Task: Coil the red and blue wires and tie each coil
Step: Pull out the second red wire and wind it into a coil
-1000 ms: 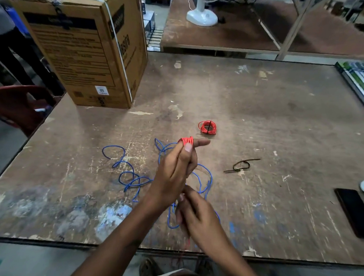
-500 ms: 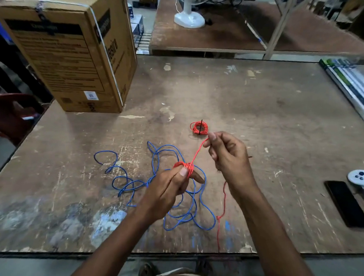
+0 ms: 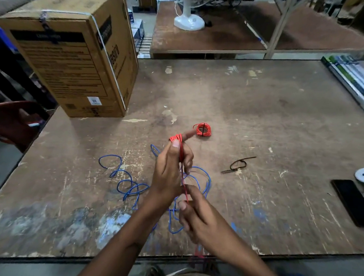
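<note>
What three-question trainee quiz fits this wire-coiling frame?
1. True or false: the blue wire is already coiled.
2. Around what is the red wire being wound? A) left hand's fingers B) cardboard box C) phone
3. Fill in: the black tie lies loose on the ____.

Key:
1. False; it sprawls in loose loops on the table.
2. A; the right hand pinches the strand below.
3. Table; another tie already binds the finished red coil.
</note>
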